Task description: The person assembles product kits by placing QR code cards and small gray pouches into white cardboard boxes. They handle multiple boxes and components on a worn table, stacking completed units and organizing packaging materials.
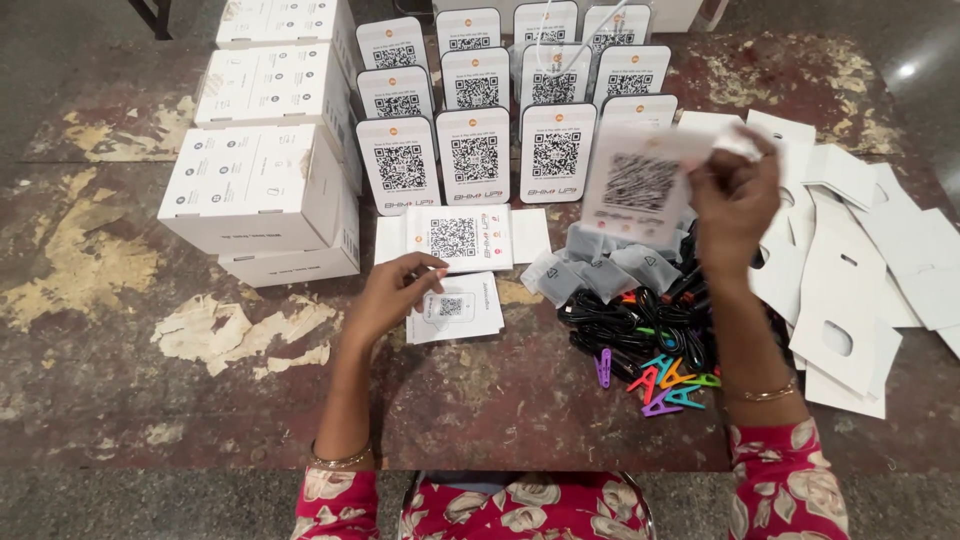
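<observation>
From my seat I see my left hand (392, 292) lying on the worn surface (120, 330), its fingertips pressed onto the left edge of a small white card (462, 306) that carries a square code print; the fingers are curled lightly over it, pinning rather than clenching. My right hand (735, 205) is lifted at about two o'clock from the left, fingers pinched around the upper right corner of a white code stand (640, 185), which hangs tilted and blurred in the air above the rest.

Just past the small card, at twelve o'clock from it, a flat white sheet with a bigger code (458, 237) lies on the surface. Beyond that, rows of upright code stands (475, 150) run toward twelve o'clock, standing close together. At ten o'clock from my left hand sits a stack of white cartons (255, 180), with more of them behind.

Below my right hand lie small grey pouches (610, 268), and just at six o'clock of those a heap of black cables (640, 320) with coloured ties. A few bright plastic clips (665, 385) lie at the near edge of that heap. At three o'clock, a spread of white cut-out card pieces (850, 290) overlaps loosely across the surface. Each wrist wears a thin bangle, and floral red sleeves show at the bottom.
</observation>
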